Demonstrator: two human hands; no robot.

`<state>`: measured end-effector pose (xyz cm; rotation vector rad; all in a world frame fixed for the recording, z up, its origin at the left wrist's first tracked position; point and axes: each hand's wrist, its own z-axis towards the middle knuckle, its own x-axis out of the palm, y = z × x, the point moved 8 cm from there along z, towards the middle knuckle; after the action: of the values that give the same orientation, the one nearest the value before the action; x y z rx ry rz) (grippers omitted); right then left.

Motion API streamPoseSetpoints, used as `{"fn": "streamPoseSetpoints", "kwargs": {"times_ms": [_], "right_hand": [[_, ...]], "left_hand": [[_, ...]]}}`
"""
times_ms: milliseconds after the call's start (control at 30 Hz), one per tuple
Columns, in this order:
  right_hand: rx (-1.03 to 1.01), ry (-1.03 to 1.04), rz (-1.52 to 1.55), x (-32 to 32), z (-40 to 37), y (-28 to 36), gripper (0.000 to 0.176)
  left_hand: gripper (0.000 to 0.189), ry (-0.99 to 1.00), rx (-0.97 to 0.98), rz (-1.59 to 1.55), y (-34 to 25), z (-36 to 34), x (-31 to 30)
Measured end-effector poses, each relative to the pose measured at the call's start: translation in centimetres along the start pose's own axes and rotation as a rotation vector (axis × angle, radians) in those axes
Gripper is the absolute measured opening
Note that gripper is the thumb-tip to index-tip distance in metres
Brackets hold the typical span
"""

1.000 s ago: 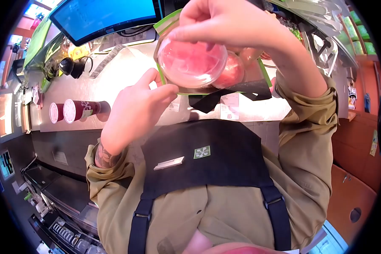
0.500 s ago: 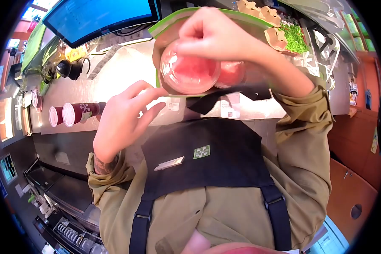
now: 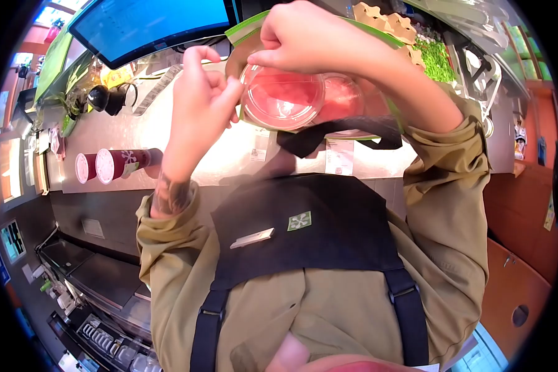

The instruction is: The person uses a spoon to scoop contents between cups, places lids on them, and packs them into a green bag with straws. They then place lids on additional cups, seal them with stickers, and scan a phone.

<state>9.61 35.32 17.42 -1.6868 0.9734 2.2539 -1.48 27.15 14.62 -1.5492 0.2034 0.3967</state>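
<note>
A bag with a green rim [image 3: 247, 30] lies open on the counter. Inside it a round clear-lidded bowl [image 3: 285, 102] with pinkish-red contents sits in front of a second such bowl [image 3: 341, 99]. Over the bag's near edge hangs a wide black strap [image 3: 304, 141]. My right hand [image 3: 297, 40] is above the bag's far left part, fingers curled closed; what they hold, if anything, is hidden. Beside the bag's left edge my left hand [image 3: 201, 102] has loosely bent fingers, apart, with nothing visible in them; its fingertips are very close to the bag.
Two dark red cups with pale lids [image 3: 109, 166] lie to the left. Behind them are a black object [image 3: 108, 99] and a paper strip [image 3: 157, 90]. A screen [image 3: 152, 31] stands at the back. Labels [image 3: 340, 157] show on the counter front; cardboard carriers [image 3: 384, 23] and greens [image 3: 435, 59] sit right.
My left hand has risen away from me to the bag's left edge, its fingers now more bent. My right hand has shifted slightly farther away, uncovering more of the front bowl's lid.
</note>
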Motion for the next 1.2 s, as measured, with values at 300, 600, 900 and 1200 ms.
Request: {"fn": "streamPoseSetpoints", "kwargs": {"times_ms": [300, 600, 900, 1200], "right_hand": [[0.071, 0.294, 0.253, 3.7, -2.7, -0.8, 0.023], [-0.194, -0.175, 0.016, -1.3, -1.3, 1.3, 0.015], [-0.45, -0.551, -0.314, -1.5, -0.4, 3.2, 0.01], [0.068, -1.223, 0.953, -14.6, -7.8, -4.6, 0.01]], "left_hand": [[0.024, 0.056, 0.069, -0.199, 0.9, 1.7, 2.3], [0.037, -0.049, 0.196, -0.677, 7.5, 5.5, 2.7], [0.041, -0.035, 0.267, -0.807, 4.9, 5.2, 3.5], [0.043, 0.17, 0.307, -0.835, 4.9, 6.6, 3.8]]}}
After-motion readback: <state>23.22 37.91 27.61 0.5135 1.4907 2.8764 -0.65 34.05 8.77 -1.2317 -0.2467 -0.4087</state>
